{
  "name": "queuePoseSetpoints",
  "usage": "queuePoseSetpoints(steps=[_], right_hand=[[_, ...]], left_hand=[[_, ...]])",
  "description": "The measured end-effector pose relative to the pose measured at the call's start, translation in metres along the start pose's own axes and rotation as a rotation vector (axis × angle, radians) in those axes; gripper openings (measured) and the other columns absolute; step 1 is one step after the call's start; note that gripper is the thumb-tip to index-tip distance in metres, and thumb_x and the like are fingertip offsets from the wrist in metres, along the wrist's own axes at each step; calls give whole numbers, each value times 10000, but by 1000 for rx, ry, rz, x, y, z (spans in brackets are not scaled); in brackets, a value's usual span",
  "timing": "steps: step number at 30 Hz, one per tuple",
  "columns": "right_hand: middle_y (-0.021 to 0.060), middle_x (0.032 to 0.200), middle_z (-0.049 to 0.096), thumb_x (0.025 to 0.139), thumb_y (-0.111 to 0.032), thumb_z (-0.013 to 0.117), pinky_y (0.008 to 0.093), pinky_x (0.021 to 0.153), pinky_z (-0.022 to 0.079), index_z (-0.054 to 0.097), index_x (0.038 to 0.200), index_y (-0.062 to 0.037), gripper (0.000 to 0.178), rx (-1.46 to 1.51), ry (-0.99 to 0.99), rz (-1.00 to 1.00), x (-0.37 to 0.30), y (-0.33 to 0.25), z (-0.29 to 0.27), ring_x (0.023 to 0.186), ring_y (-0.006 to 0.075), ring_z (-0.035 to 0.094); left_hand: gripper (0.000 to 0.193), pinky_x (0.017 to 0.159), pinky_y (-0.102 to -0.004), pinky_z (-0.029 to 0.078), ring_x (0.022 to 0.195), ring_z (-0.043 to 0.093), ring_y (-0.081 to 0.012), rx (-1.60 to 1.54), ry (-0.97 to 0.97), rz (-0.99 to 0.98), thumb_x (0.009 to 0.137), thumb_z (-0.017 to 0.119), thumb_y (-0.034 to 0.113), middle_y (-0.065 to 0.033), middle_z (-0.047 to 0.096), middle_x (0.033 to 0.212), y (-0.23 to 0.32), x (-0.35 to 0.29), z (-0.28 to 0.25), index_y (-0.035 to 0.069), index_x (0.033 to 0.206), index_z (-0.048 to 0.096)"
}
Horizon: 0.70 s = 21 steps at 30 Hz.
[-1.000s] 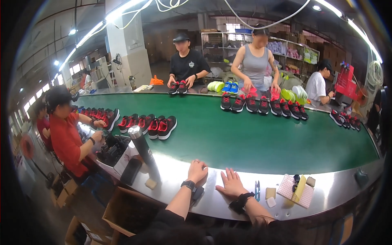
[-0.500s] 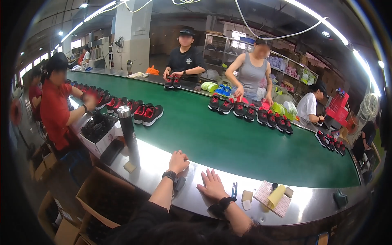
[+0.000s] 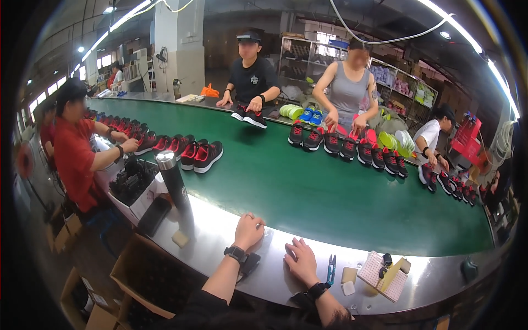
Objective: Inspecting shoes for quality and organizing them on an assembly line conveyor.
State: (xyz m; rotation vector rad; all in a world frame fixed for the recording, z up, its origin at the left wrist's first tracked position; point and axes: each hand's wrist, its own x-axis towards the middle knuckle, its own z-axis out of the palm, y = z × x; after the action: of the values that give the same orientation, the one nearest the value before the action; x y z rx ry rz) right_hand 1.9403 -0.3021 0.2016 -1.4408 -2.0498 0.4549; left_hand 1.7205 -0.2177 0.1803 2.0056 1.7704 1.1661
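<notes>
My left hand (image 3: 250,231) rests where the metal ledge (image 3: 220,250) meets the green belt, fingers loosely curled in, nothing visible in them. A dark watch (image 3: 236,254) is on that wrist. To its right, my right hand (image 3: 302,262) lies palm down on the ledge, fingers stretched out, holding nothing. Just right of it lie small teal-handled thread snips (image 3: 331,269). Beyond them are a beige pad (image 3: 349,274), a white square piece (image 3: 348,287) and a pink dotted board (image 3: 382,276) carrying a yellow folded piece (image 3: 395,270).
Black-and-red sneakers (image 3: 208,156) line the green belt (image 3: 264,187) on the left; more sneakers (image 3: 347,147) stand opposite. A dark flask (image 3: 173,179) stands beside a white box (image 3: 144,203) at left. Open cartons (image 3: 146,269) sit below the ledge. Several co-workers stand around the belt.
My view has shifted slightly. My right hand's fingers have drawn closer together; my left has barely moved. Across the belt, a co-worker's pair of sneakers has moved out and tilted, showing the soles.
</notes>
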Motion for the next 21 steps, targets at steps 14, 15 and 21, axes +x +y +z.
queuePoseSetpoints(steps=[14, 15, 21], right_hand=[[150, 1349, 516, 798, -236, 640, 469, 1076, 298, 677, 1118, -149, 334, 24, 17, -10, -3, 0, -9, 1309, 357, 403], [150, 1349, 516, 798, -236, 640, 469, 1076, 298, 677, 1118, -149, 334, 27, 7, -1, -3, 1, -9, 1309, 357, 403], [146, 1345, 522, 793, -217, 648, 467, 1074, 304, 682, 1097, -146, 314, 28, 33, -18, 2, -4, -14, 1307, 363, 405]], left_hand=[[107, 802, -402, 448, 897, 523, -291, -19, -16, -20, 777, 612, 187, -88, 550, 822, 8, 2, -4, 138, 777, 707], [108, 785, -402, 447, 877, 516, -291, -26, -6, -3, 781, 614, 196, -85, 543, 807, 8, 2, -2, 154, 779, 714], [104, 777, -398, 449, 886, 512, -293, -56, 17, -21, 782, 614, 169, -83, 546, 800, 6, 5, -2, 150, 809, 712]])
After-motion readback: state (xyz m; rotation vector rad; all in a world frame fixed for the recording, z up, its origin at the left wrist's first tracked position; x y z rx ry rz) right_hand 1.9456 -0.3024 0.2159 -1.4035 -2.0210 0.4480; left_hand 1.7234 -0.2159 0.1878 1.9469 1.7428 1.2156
